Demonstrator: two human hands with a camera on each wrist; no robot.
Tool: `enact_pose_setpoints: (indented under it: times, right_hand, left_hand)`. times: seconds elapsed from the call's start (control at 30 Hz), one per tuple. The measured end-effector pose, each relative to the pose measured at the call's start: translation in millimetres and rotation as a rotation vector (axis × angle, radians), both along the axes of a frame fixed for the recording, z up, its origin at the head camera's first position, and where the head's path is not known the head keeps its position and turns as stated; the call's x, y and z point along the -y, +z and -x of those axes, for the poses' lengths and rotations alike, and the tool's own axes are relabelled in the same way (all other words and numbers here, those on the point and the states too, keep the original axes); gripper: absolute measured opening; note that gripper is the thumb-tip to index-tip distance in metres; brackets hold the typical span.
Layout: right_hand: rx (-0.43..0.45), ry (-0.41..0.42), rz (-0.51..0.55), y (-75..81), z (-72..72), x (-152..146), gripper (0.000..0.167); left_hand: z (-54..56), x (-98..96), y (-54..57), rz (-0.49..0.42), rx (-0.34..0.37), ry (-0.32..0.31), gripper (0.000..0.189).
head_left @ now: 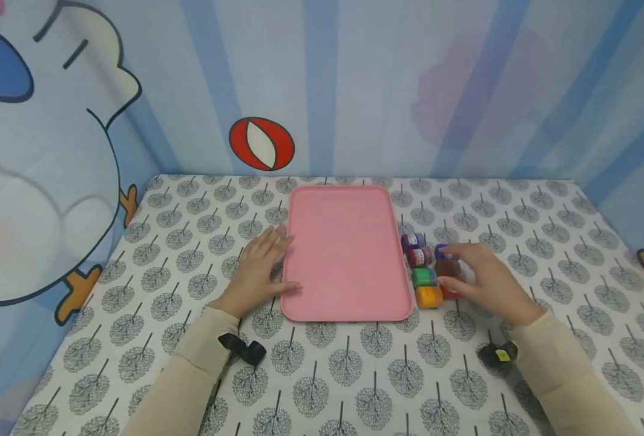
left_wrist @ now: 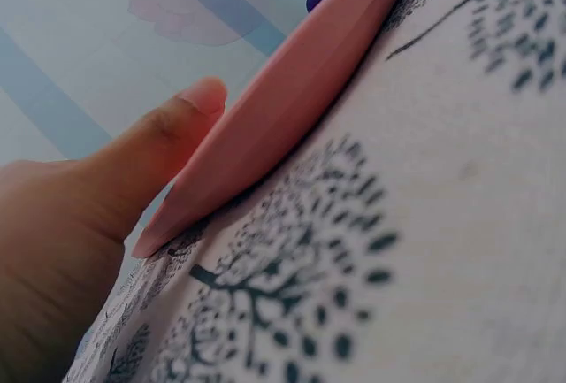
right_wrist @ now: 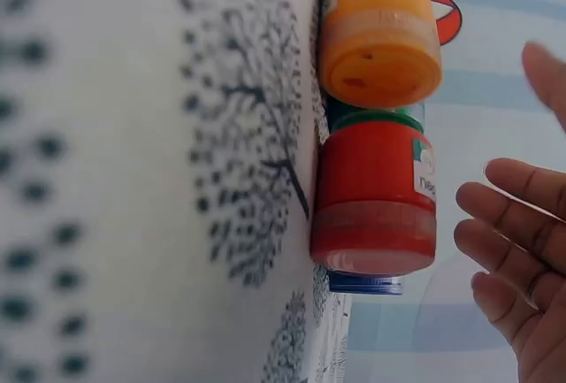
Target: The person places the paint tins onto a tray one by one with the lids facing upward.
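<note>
My left hand point(head_left: 256, 269) lies at the left edge of a pink tray point(head_left: 349, 254), fingers spread and the thumb point(left_wrist: 190, 118) reaching over the rim. My right hand point(head_left: 482, 278) hovers with parted fingers over a cluster of small paint jars right of the tray. Among them are an orange jar point(head_left: 429, 297), a green jar point(head_left: 423, 277), a purple jar point(head_left: 413, 241), a blue jar point(head_left: 443, 251) and a brown jar point(head_left: 447, 267). In the right wrist view the red jar point(right_wrist: 376, 197) lies on its side near the orange one, apart from the fingers point(right_wrist: 495, 215).
A white cloth point(head_left: 322, 375) printed with grey trees covers the table. Behind it hangs a light blue striped curtain point(head_left: 376, 91) with cartoon figures and a red-and-white ball print point(head_left: 262, 144). Black camera straps point(head_left: 243, 349) sit at both wrists.
</note>
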State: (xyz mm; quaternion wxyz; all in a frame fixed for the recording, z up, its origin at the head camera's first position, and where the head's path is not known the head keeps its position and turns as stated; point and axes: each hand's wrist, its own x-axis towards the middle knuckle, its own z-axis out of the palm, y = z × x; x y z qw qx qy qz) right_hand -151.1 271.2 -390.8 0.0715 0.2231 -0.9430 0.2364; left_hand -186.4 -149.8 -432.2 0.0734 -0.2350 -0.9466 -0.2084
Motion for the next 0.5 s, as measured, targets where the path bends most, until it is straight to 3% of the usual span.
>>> enact_pose_setpoints:
  times: [0.2,0.37,0.5]
  right_hand:
    - [-0.094,0.049,-0.05,0.3,-12.4,7,0.035]
    - [-0.125,0.069,-0.15,1.2,-18.2,12,0.039]
    - [-0.223,0.129,-0.214,1.2,-18.4,14,0.043]
  left_hand:
    - [-1.1,-0.6,0.4,-0.04,0.045,0.025,0.093]
    - [-2.3,-0.7,0.8,-0.114,0.045,0.046,0.083]
    - [-1.3,-0.7,0.6,-0.135,0.005,0.038,0.072]
